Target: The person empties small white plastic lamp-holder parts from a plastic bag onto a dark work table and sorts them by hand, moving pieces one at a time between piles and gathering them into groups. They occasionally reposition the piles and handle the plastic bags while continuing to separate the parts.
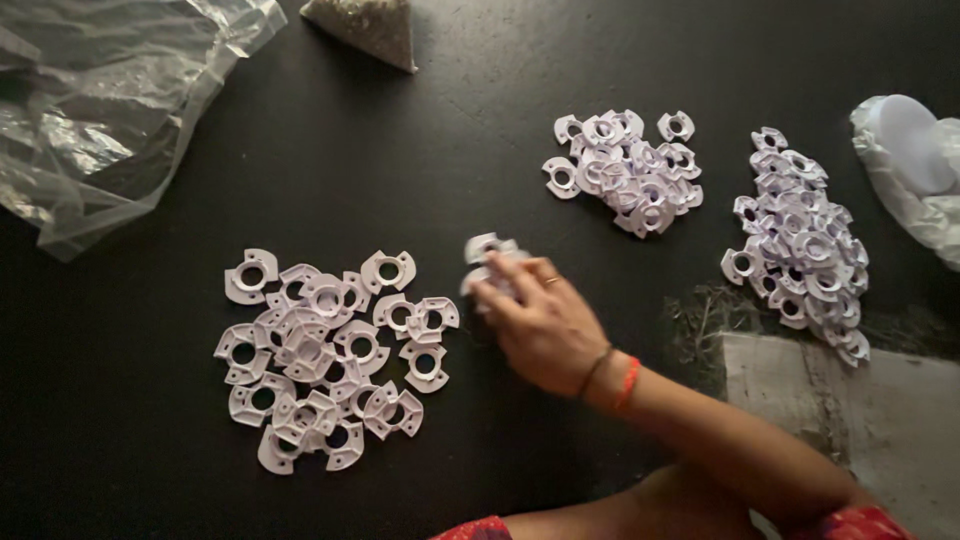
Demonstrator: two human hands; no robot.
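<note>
My right hand [545, 325] reaches in from the lower right over a black table [450, 150]. Its fingers are closed on a few small white plastic ring-shaped pieces [490, 262], which are blurred by motion. The wrist wears a dark thread and an orange-red band. A loose spread of the same white pieces [320, 355] lies just left of the hand. Two tighter heaps lie farther off, one at the centre back [625, 172] and one at the right [800, 245]. My left hand is out of sight.
A crumpled clear plastic bag [100, 110] covers the far left corner. A small clear bag of grey-green bits [370, 28] lies at the back edge. A white plastic bag with a round white lid [915, 165] sits far right. A grey cloth [860, 410] lies at the lower right.
</note>
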